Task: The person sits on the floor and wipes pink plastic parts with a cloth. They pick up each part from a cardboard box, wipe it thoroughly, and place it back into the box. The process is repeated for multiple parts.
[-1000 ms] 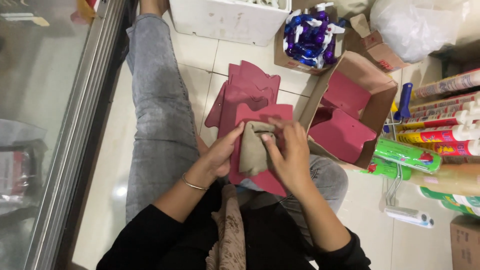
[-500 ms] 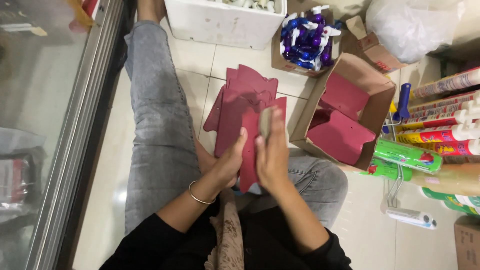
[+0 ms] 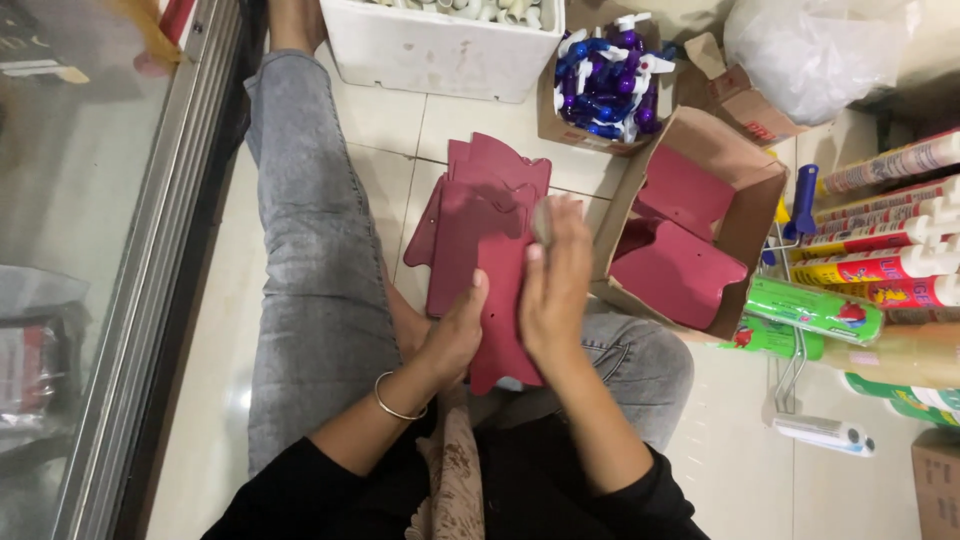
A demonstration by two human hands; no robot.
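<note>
I sit on a tiled floor with a dark red flat cut-out piece [image 3: 500, 300] held upright over my lap. My left hand [image 3: 452, 335] grips its lower left edge, thumb on the front face. My right hand [image 3: 555, 285] presses flat against its right side and holds a small tan cloth pad [image 3: 541, 220] at the fingertips. Behind the piece, a stack of the same dark red pieces [image 3: 480, 200] lies on the floor.
An open cardboard box [image 3: 745, 250] with more red pieces sits to the right. Beyond it lie colourful tubes [image 3: 880, 270] and a green can [image 3: 815, 310]. A box of blue spray nozzles [image 3: 610, 70] and a white tub [image 3: 440, 50] stand ahead. A glass door [image 3: 90, 250] is left.
The tan pad, earlier spread out between both hands, is now bunched at my right fingertips. My right hand has slid up along the red piece, now turned edge-on between my palms.
</note>
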